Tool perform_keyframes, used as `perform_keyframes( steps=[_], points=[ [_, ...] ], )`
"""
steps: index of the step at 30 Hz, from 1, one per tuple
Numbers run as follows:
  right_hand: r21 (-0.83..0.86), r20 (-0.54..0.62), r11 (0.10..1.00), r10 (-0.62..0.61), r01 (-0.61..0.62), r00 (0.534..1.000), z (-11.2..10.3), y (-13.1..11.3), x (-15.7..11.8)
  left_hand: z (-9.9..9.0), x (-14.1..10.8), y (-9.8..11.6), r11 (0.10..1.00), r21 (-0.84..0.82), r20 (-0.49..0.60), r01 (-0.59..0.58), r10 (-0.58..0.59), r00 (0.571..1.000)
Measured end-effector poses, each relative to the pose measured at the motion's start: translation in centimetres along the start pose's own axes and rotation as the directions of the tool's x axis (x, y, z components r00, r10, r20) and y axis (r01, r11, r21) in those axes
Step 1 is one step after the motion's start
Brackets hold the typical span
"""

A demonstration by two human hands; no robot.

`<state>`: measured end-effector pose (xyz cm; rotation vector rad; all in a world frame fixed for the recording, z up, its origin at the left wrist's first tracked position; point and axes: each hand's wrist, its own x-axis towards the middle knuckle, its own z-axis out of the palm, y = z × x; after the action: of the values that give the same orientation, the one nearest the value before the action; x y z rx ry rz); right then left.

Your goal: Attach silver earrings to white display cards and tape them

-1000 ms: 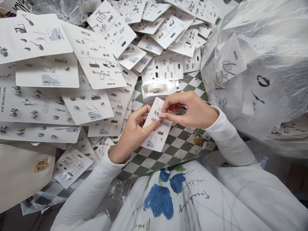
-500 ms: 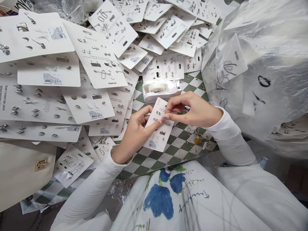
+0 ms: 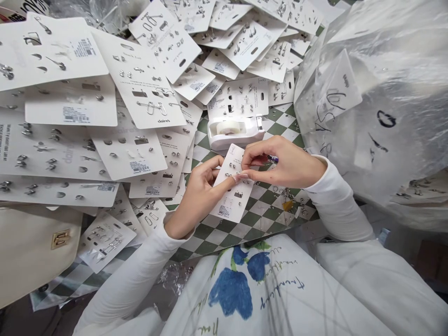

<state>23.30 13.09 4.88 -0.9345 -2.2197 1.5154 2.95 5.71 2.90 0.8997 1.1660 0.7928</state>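
While both your hands are on it, the white earring card (image 3: 233, 205) is held up over the green-and-white checkered surface (image 3: 245, 240), just below the white tape dispenser (image 3: 235, 133). Expect it to weigh almost nothing and to be stiff but thin (a card like this may bow if you press its middle). Your left hand (image 3: 198, 198) cradles it from the left edge, its fingers (image 3: 213, 164) curled around behind, with one long-nailed fingertip (image 3: 238, 177) lying across the face. Your right hand (image 3: 282, 161) sits on the other side, its fingers (image 3: 250, 156) nearly closed in a pinch on the card's upper right. A small purple-tipped item (image 3: 273, 159) shows among them, though you can't tell from this view what it is or whether it's gripped. Take the card by its bare edges or by the barcode sticker (image 3: 222, 211), and keep off the small silver studs (image 3: 230, 164) (they may snag or pop loose). Loose earrings (image 3: 287, 196) lie on the checks to your right, near the big clear plastic bag (image 3: 367, 112).
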Motion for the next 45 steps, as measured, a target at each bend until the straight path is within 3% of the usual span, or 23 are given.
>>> perform_keyframes(
  steps=[4,7,10,16,22,33,40,45],
  points=[
    [-0.141,-0.011,0.982,-0.128,0.125,0.992,0.2,0.0,0.0,0.0,0.1,-0.1,1.000,-0.004,-0.005,0.006,-0.006,1.000],
    [-0.354,0.017,0.893,-0.292,0.279,0.956,0.3,0.1,0.1,0.0,0.1,-0.1,1.000,-0.010,-0.018,-0.009,0.009,1.000],
    [-0.439,-0.013,0.847,-0.340,0.300,0.940,0.1,0.1,0.1,-0.1,0.1,0.0,0.999,0.019,-0.051,-0.049,0.050,0.997],
    [-0.253,-0.155,0.946,-0.244,0.200,0.957,-0.6,-0.3,0.0,-0.2,0.0,0.2,0.988,0.092,-0.124,-0.121,0.132,0.983],
    [-0.120,-0.284,0.958,-0.283,0.259,0.916,1.0,0.0,0.6,-0.1,-0.1,0.4,0.981,0.111,-0.126,-0.159,0.173,0.977],
    [-0.016,-0.265,0.978,-0.207,0.210,0.942,1.3,-0.2,0.6,0.0,-0.3,0.5,0.984,0.063,-0.163,-0.167,0.175,0.971],
    [0.152,-0.264,0.988,0.039,0.001,0.964,1.4,-0.1,0.5,0.3,-0.4,0.1,0.967,0.129,-0.195,-0.219,0.241,0.951],
    [0.170,-0.264,0.983,0.106,-0.062,0.959,1.5,-0.4,0.4,0.4,-0.5,0.1,0.947,0.203,-0.212,-0.249,0.291,0.933]
  ],
)
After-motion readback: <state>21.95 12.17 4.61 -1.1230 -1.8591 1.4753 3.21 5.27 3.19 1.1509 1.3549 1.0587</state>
